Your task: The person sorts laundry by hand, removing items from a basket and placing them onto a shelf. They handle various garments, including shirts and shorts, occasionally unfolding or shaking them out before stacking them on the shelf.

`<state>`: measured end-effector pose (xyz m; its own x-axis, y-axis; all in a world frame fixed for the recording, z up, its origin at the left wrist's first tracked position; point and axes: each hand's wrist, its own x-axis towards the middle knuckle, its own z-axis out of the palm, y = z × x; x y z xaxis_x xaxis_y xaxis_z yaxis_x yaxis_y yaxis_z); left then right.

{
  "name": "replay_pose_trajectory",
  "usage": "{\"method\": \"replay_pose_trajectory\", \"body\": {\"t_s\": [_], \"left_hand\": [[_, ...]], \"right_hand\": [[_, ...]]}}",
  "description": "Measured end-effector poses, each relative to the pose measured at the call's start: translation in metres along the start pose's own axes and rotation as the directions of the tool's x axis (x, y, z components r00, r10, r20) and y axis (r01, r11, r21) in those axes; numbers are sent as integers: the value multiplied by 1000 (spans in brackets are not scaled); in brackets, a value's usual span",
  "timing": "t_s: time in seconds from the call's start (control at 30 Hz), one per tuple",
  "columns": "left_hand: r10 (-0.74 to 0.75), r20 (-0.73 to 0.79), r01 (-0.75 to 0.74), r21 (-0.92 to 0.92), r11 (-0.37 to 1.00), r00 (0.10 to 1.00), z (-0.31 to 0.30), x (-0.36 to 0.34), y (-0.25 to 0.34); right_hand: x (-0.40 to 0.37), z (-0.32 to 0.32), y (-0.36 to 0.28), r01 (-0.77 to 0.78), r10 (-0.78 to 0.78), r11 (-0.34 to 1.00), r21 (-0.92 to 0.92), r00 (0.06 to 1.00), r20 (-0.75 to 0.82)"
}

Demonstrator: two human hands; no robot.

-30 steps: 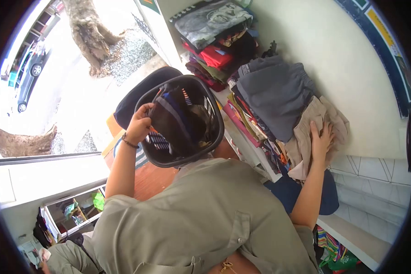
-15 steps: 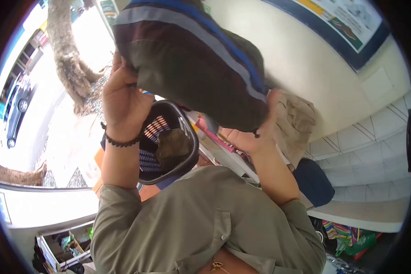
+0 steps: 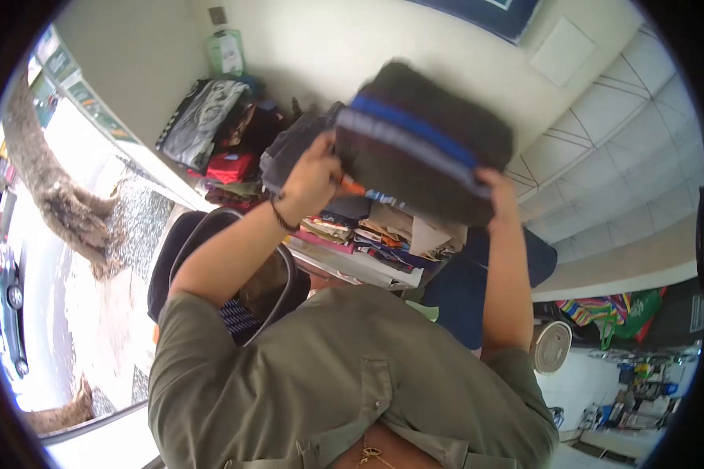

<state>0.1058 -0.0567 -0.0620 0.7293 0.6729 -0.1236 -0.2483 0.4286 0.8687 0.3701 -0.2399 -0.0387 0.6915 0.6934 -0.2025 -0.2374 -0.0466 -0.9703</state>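
A folded dark garment [image 3: 414, 168] with a blue and a grey stripe is held up in front of me, slightly blurred. My left hand [image 3: 313, 176] grips its left edge, with a dark beaded bracelet on the wrist. My right hand [image 3: 499, 195] is closed on its right edge. Below and behind it, piles of folded clothes [image 3: 368, 230] lie on a white shelf. Dark folded clothes [image 3: 293, 144] are stacked just left of the held garment. A black plastic laundry basket [image 3: 292, 285] stands under my left forearm with a brownish cloth inside, partly hidden by the arm.
Against the back wall at left are more clothes [image 3: 211, 121], including a red piece [image 3: 231, 166]. Dark blue fabric [image 3: 454, 293] lies near my right forearm. A round lidded container [image 3: 551, 346] sits to the right. A window at left shows a tree trunk [image 3: 62, 187].
My hands have carried the striped garment to the right, over the clothes piles. My view has shifted, bringing the shelf and the stacks by the wall into sight.
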Motion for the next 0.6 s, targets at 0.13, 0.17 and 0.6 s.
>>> {"method": "replay_pose_trajectory", "body": {"t_s": [0.13,0.17,0.6], "left_hand": [[-318,-23,319,32,947,948,-25,-4,-29],[-315,4,315,35,948,949,-25,-5,-28],[-160,101,150,97,984,982,-11,27,1]], "right_hand": [[1,-17,62,-17,18,997,-79,1000,14],[4,-21,66,89,-104,972,-216,993,-62],[-17,76,41,623,-326,245,-743,775,542]]}}
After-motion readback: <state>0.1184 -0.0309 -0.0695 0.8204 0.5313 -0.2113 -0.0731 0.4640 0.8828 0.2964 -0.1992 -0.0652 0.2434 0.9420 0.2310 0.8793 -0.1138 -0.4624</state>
